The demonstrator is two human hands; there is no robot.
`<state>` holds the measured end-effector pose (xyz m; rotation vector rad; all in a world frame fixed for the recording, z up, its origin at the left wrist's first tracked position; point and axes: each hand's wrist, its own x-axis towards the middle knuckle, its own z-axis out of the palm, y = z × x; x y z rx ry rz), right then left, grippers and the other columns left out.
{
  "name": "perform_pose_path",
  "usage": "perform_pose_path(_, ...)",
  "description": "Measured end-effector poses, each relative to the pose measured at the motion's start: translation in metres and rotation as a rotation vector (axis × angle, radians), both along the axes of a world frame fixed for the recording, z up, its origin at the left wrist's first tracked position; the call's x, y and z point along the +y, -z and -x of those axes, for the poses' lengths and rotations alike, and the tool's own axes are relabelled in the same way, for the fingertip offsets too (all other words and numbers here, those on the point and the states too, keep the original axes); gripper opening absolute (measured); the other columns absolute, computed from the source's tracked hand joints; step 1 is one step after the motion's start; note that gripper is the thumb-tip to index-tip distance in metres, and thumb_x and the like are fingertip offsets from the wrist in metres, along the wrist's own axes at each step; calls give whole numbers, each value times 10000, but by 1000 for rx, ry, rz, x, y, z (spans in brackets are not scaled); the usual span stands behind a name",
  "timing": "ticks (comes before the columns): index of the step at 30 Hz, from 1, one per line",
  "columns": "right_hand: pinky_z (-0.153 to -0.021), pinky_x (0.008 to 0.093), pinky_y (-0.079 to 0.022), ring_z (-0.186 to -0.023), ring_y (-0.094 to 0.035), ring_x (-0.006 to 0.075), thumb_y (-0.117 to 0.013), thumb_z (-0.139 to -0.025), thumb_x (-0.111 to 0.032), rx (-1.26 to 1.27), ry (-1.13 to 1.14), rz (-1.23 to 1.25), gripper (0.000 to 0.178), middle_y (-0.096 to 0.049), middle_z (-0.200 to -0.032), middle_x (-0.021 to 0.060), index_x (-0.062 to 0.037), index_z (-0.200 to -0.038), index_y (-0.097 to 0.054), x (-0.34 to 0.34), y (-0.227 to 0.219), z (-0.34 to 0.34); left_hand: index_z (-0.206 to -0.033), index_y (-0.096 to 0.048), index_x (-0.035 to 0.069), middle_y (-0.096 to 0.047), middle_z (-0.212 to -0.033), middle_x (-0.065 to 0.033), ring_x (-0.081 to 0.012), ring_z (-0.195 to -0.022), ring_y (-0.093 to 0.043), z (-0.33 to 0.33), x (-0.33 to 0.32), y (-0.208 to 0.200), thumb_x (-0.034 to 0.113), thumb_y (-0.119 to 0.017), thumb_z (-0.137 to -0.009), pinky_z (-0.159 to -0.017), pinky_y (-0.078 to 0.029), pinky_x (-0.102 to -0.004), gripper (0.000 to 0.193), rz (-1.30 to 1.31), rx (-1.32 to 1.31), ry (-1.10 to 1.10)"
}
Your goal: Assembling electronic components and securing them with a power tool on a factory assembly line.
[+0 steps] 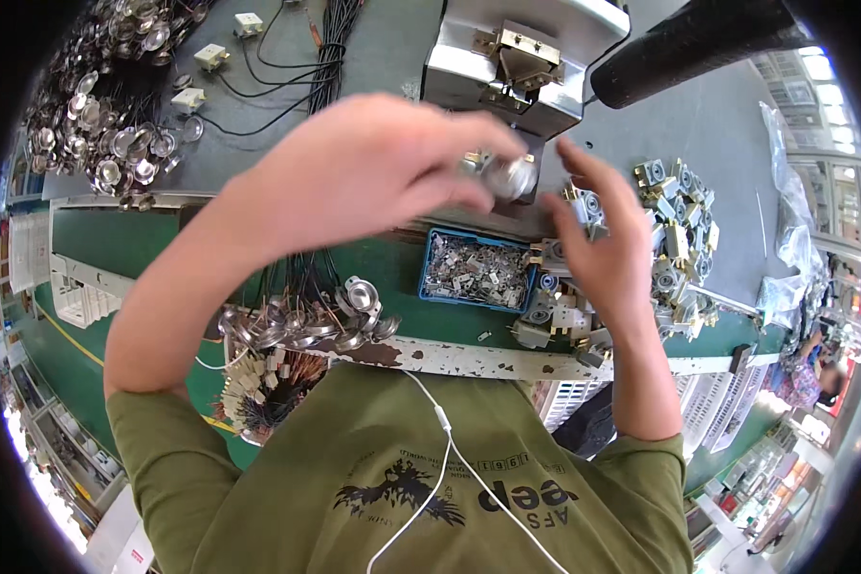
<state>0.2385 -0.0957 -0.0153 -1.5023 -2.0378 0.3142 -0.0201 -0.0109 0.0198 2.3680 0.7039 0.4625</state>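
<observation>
My left hand, blurred by motion, reaches across the middle of the bench with its fingers curved round a shiny round metal part. Blur hides the finer shape of that part. Just to its right, my right hand has its thumb and forefinger spread, with nothing visible between them. Beyond both hands stands a metal fixture with a brass-coloured clamp. Beneath them sits a blue tray of small metal pieces. Switch-like assemblies with white bodies lie beside the right wrist.
A larger heap of similar assemblies lies to the right. At far left are piled metal discs; black cables with white connectors lie nearby. More wired discs rest at the near edge. A black cylinder overhangs the far right.
</observation>
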Motion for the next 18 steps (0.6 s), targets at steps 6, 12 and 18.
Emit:
perform_pose_path(6, -858, 403, -606, -1104, -695, 330, -503, -1051, -14, 487, -71, -419, 460, -612, -1348, 303, 60, -1493, -399, 17, -58, -8, -1217, -671, 186, -735, -909, -134, -342, -876, -710, -36, 27, 20, 321, -698, -937, -750, -548, -460, 312, 27, 257, -33)
perform_pose_path(12, -972, 535, -585, -1221, -635, 434, -562, -992, 19, 644, -209, -767, 602, -585, -1306, 375, 65, -1496, -237, 79, -86, -25, -1274, -689, 259, -738, -917, -112, -339, -887, -703, -28, 33, 37, 345, -695, -942, -779, -548, -462, 343, 102, 231, -9)
perform_pose_path(18, -666, 281, -540, -722, -659, 154, -803, -918, -273, 662, 76, -413, 399, -662, -899, 95, 0, -1135, -610, 99, -102, 24, -1288, -685, 268, -743, -942, -112, -345, -914, -700, -28, 33, 42, 340, -676, -952, -790, -552, -467, 343, 106, 217, -8)
